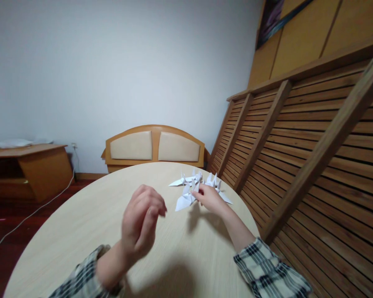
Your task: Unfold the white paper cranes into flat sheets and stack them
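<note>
Several white folded-paper cranes (210,181) are clustered on the far right part of the round table. My right hand (209,198) reaches in among them, thumb and fingers pinching a paper crane (184,200) whose wing points toward the near left. Behind it, another white crane (183,181) rests with a long wing pointing left. My left hand (143,219) hovers over the middle of the table, apart from the cranes. Its fingers are curled in against the thumb, and nothing shows in them.
The pale round table (90,223) fills the foreground. A headboard with two cream panels (130,145) stands beyond it. Wooden slatted frames (298,140) lean along the right side. At left are a low wooden desk (46,169) and a white cable (34,211) on the floor.
</note>
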Demonstrator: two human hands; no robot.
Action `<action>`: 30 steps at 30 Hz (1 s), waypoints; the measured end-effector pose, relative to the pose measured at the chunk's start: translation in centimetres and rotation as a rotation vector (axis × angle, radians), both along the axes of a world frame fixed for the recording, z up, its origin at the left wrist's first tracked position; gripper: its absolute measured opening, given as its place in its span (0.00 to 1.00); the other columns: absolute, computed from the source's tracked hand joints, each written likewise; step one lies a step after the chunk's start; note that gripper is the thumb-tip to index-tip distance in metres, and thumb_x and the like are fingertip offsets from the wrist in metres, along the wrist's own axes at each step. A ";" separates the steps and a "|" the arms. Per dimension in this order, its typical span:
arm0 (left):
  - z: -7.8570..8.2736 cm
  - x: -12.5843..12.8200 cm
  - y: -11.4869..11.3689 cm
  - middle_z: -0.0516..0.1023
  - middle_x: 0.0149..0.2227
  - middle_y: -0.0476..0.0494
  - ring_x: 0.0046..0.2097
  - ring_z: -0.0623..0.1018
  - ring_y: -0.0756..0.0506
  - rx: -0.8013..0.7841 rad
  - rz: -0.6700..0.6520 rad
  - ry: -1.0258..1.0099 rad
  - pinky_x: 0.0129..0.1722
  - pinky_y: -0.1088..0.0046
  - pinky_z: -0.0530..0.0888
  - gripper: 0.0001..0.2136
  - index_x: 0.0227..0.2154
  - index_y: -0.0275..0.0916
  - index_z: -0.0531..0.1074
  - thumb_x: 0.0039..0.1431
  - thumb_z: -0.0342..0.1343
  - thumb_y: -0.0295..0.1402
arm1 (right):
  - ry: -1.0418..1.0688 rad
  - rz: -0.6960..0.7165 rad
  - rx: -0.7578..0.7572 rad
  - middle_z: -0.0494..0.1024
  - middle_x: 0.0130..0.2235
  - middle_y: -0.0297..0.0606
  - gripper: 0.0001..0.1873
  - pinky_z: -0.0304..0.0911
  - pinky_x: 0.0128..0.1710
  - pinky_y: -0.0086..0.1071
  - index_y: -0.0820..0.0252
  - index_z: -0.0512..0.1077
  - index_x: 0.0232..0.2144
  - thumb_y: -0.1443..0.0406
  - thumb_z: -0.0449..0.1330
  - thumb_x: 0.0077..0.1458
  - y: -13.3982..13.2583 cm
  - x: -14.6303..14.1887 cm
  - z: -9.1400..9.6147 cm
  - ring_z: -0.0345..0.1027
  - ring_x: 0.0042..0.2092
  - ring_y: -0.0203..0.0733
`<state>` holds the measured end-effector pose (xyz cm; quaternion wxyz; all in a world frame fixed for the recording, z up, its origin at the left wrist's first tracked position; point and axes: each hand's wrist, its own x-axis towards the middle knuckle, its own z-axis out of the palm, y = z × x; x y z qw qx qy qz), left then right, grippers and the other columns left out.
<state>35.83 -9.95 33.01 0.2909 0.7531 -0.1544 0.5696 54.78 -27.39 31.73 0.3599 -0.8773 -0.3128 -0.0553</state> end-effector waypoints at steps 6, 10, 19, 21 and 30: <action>-6.8 8.5 4.8 0.75 0.42 0.39 0.44 0.74 0.41 -0.352 0.035 0.452 0.47 0.60 0.70 0.15 0.42 0.40 0.70 0.61 0.48 0.44 | -0.077 0.062 0.094 0.75 0.30 0.38 0.10 0.56 0.32 0.29 0.60 0.68 0.29 0.63 0.52 0.63 6.0 -1.7 -4.6 0.67 0.33 0.40; -9.4 9.0 5.4 0.75 0.36 0.43 0.40 0.75 0.42 -0.482 -0.013 0.645 0.41 0.64 0.71 0.21 0.44 0.38 0.69 0.60 0.48 0.50 | -0.193 0.108 0.007 0.77 0.36 0.40 0.10 0.57 0.36 0.30 0.59 0.69 0.33 0.63 0.51 0.64 6.4 -2.2 -6.9 0.69 0.38 0.42; -10.0 9.0 4.9 0.73 0.29 0.49 0.32 0.74 0.45 -0.498 -0.206 0.754 0.31 0.71 0.68 0.25 0.49 0.37 0.66 0.51 0.58 0.45 | -0.268 0.245 0.184 0.76 0.44 0.40 0.10 0.61 0.47 0.33 0.58 0.70 0.45 0.68 0.51 0.63 6.4 -3.1 -7.1 0.69 0.46 0.42; -10.1 9.2 5.1 0.77 0.35 0.45 0.37 0.76 0.44 -0.582 -0.305 0.717 0.36 0.69 0.70 0.23 0.47 0.37 0.67 0.50 0.59 0.42 | -0.313 0.312 0.165 0.75 0.44 0.40 0.12 0.62 0.48 0.34 0.58 0.70 0.46 0.71 0.53 0.61 6.4 -3.3 -7.3 0.69 0.45 0.42; -8.9 8.5 4.8 0.78 0.42 0.43 0.40 0.75 0.45 -0.878 -0.513 0.647 0.40 0.71 0.71 0.23 0.46 0.35 0.71 0.43 0.63 0.34 | -0.374 0.257 0.286 0.70 0.45 0.43 0.27 0.65 0.47 0.39 0.58 0.63 0.57 0.75 0.53 0.55 6.4 -2.8 -7.8 0.67 0.43 0.43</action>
